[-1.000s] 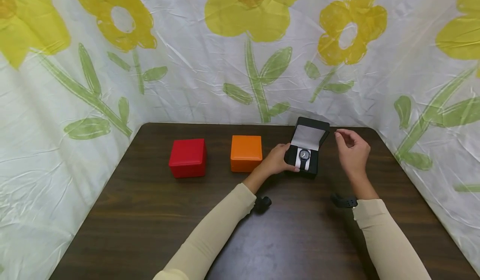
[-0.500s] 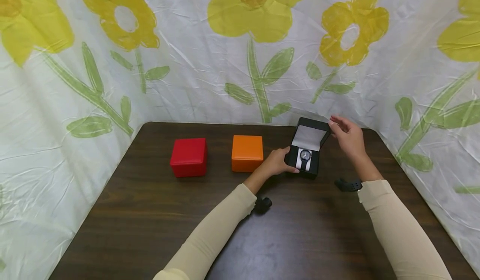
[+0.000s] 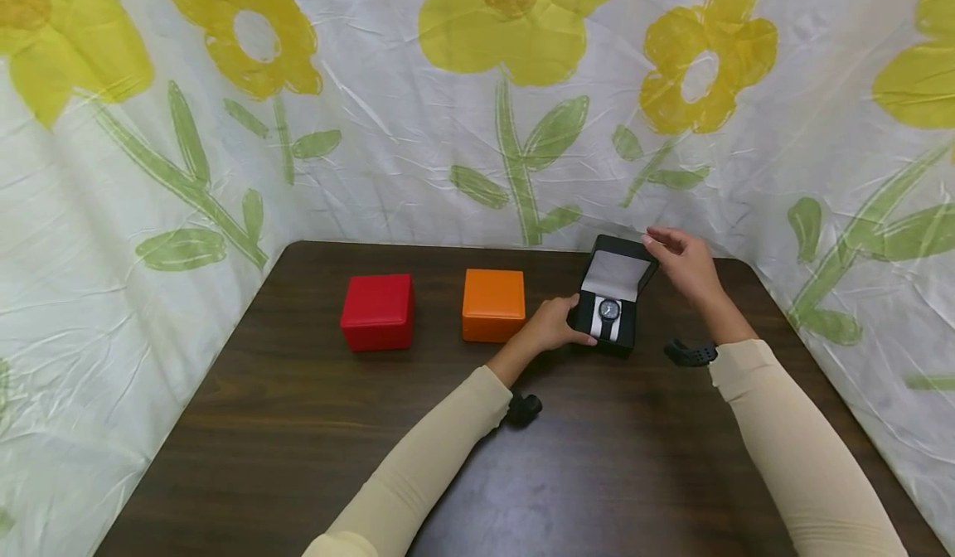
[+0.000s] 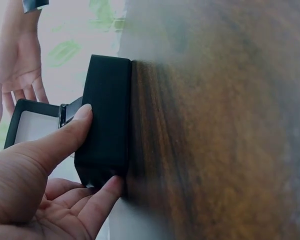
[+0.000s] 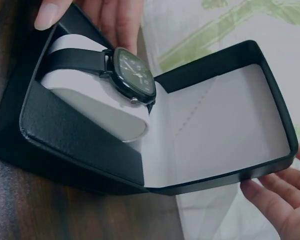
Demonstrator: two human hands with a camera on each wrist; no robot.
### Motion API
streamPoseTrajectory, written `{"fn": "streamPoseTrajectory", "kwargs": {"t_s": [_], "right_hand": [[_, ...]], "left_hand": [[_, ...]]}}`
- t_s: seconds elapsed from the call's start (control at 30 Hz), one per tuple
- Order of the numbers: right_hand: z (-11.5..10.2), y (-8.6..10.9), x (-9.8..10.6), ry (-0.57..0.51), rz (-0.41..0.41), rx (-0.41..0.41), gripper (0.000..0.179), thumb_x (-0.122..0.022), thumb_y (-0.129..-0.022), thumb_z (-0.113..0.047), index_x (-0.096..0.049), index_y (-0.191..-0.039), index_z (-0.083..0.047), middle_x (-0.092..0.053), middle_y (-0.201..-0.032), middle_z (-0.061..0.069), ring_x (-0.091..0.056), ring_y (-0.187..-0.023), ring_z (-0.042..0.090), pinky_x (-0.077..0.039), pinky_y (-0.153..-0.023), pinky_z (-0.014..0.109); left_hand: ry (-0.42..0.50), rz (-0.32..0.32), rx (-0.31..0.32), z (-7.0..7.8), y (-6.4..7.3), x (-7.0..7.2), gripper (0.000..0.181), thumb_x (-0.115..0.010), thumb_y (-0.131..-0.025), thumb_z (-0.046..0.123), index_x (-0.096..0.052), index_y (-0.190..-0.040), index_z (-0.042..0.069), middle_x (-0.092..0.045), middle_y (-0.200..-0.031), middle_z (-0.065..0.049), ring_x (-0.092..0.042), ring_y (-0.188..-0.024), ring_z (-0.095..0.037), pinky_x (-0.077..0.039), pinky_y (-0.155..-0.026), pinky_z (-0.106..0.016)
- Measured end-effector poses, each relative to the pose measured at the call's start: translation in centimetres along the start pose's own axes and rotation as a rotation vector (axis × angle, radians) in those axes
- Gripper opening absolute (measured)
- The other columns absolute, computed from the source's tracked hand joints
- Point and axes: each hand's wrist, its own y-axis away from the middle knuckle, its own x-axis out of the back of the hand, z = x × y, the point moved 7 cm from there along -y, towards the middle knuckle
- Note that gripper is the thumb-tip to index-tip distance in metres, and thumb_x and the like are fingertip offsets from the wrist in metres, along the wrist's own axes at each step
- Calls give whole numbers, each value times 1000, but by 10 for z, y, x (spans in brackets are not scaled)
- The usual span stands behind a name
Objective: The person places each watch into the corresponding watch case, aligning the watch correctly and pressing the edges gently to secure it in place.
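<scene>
A black watch box (image 3: 625, 338) stands on the table, its lid (image 5: 230, 115) raised and lined in pale grey. Inside, a black-strapped wristwatch (image 3: 609, 310) is wrapped round a white cushion (image 5: 97, 102). My left hand (image 3: 552, 322) grips the box base from the left, thumb on the front face (image 4: 107, 115) and fingers round the side. At the lid's right edge is my right hand (image 3: 682, 260). Its thumb meets the lid rim in the right wrist view, and the fairly straight fingers (image 5: 287, 187) reach behind the lid.
A red box (image 3: 378, 312) and an orange box (image 3: 493, 304), both closed, sit to the left on the dark wooden table (image 3: 298, 457). A white curtain (image 3: 388, 167) with yellow flowers hangs right behind the table's back edge. Black wrist devices show near both sleeves.
My right hand has moved left and up, from beside the box to the lid's upper right edge. The left hand keeps its grip on the box, and the lid stays raised.
</scene>
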Motion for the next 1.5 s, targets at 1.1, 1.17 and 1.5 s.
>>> {"fn": "streamPoseTrajectory", "kwargs": {"t_s": [1.1, 1.17, 1.5], "right_hand": [[10, 0, -11, -72, -134, -147, 65, -68, -96, -46, -60, -133, 7, -47, -143, 23, -55, -116, 25, -59, -78, 25], [8, 3, -11, -80, -117, -138, 63, -69, -95, -45, -62, -131, 7, -51, -137, 19, -57, -106, 16, -58, -76, 24], [5, 15, -7, -53, -59, -81, 57, -74, -92, -44, -68, -120, 5, -63, -111, 4, -61, -88, 10, -56, -68, 21]], "left_hand": [[67, 27, 36, -4, 2, -1, 86, -89, -79, 33, -49, -148, 1, -55, -147, -12, -54, -133, -23, -45, -110, -33], [78, 32, 44, -4, 2, 0, 85, -90, -79, 32, -50, -147, 1, -55, -146, -11, -56, -132, -22, -46, -109, -32], [98, 37, 43, -3, 4, 1, 85, -91, -77, 31, -51, -146, 1, -56, -145, -12, -58, -128, -22, -48, -106, -31]]}}
